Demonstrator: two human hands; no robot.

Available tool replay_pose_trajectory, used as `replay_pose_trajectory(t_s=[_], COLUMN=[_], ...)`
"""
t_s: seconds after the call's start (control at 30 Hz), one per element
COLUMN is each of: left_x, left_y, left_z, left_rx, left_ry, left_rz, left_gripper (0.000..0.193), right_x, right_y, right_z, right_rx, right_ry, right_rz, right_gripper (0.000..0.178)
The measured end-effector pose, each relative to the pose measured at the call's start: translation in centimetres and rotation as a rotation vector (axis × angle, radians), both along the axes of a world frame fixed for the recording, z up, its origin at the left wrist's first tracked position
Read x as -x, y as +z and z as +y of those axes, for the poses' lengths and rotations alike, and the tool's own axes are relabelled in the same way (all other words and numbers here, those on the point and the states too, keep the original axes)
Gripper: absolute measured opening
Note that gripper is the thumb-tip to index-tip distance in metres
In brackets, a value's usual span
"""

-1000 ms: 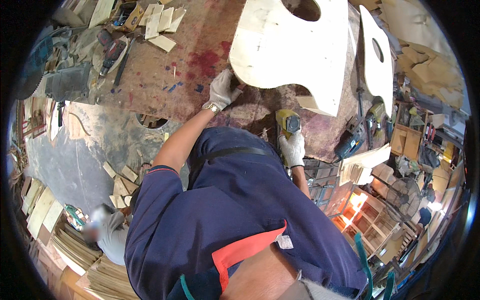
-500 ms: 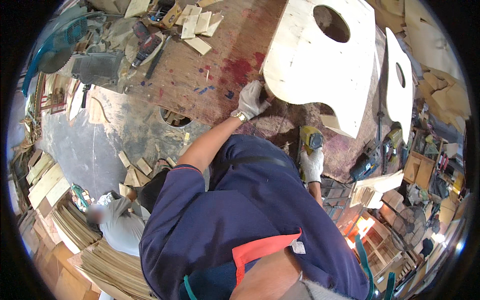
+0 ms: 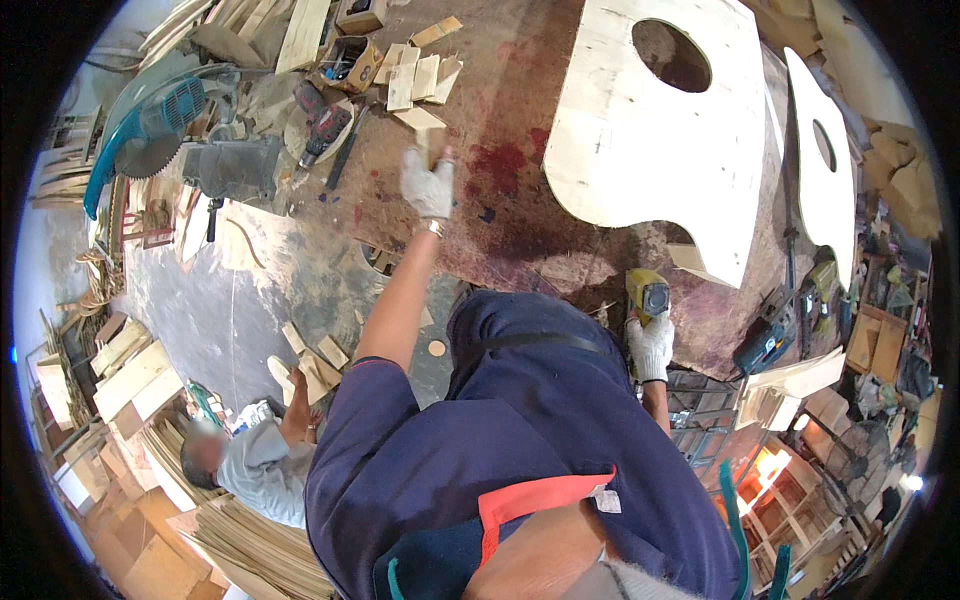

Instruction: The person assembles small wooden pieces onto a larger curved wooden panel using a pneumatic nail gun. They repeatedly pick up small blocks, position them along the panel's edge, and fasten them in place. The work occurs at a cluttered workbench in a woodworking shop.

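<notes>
My left hand [image 3: 428, 188], in a white work glove, reaches over the stained brown worktable [image 3: 480, 225]. Its fingers stretch toward a loose group of small pale wood pieces [image 3: 402, 80], close to the nearest one; the fingertips are slightly blurred. Low on the right, my gloved right hand [image 3: 652, 345] is wrapped round a yellow and black nail gun [image 3: 648, 293], seen from its capped end. Beyond it lies a large pale plywood panel [image 3: 650, 130] with curved edges and an oval hole. A small wood piece [image 3: 695, 262] sits at the panel's near edge.
A second cut-out panel [image 3: 822, 170] stands at the right. A blue and black power tool [image 3: 765, 335] lies at the right edge. A red and black drill [image 3: 322, 135] and a teal circular saw [image 3: 150, 140] are at the left. Another person [image 3: 262, 465] sits lower left.
My left hand has left the panel's near corner and swung left and away toward the small wood pieces. My right hand still holds the nail gun. The whole view has shifted slightly.
</notes>
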State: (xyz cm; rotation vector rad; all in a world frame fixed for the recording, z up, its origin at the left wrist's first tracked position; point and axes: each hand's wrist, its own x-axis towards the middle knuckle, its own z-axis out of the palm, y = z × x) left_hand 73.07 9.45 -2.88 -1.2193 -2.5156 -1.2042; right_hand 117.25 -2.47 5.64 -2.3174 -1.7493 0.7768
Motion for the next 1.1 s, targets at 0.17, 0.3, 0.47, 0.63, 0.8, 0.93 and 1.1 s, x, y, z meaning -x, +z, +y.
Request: replay_pose_trajectory(t_s=[0.17, 0.3, 0.47, 0.63, 0.8, 0.93, 1.1], left_x=[6.6, 11.6, 16.2, 14.5, 15.0, 16.3, 10.4], left_y=[2.5, 1.9, 0.4, 1.3, 1.5, 2.2, 7.9], left_z=[5.4, 12.0, 20.0, 24.4, 24.9, 24.9, 18.9], left_rx=[0.049, 0.267, 0.551, 0.731, 0.825, 0.469, -0.297], left_ry=[0.099, -0.029, -0.09, 0.01, 0.061, -0.071, -0.384], left_rz=[0.416, 0.225, 0.142, 0.039, 0.176, 0.238, -0.207], left_gripper=[0.062, 0.057, 0.057, 0.062, 0.065, 0.055, 0.032], right_x=[0.8, 0.0, 0.3, 0.2, 0.5, 1.3, 0.9], right_y=[1.2, -0.3, 0.1, 0.3, 0.4, 1.6, 1.4], right_z=[0.1, -0.1, -0.1, -0.4, -0.2, 0.0, -0.5], right_rx=[-0.019, -0.026, 0.021, -0.017, 0.08, 0.072, 0.082], right_ry=[-0.008, -0.009, -0.024, -0.039, -0.06, -0.125, -0.087], right_rz=[-0.001, 0.008, -0.03, -0.017, -0.127, -0.071, -0.05], right_gripper=[0.042, 0.04, 0.041, 0.043, 0.044, 0.044, 0.041])
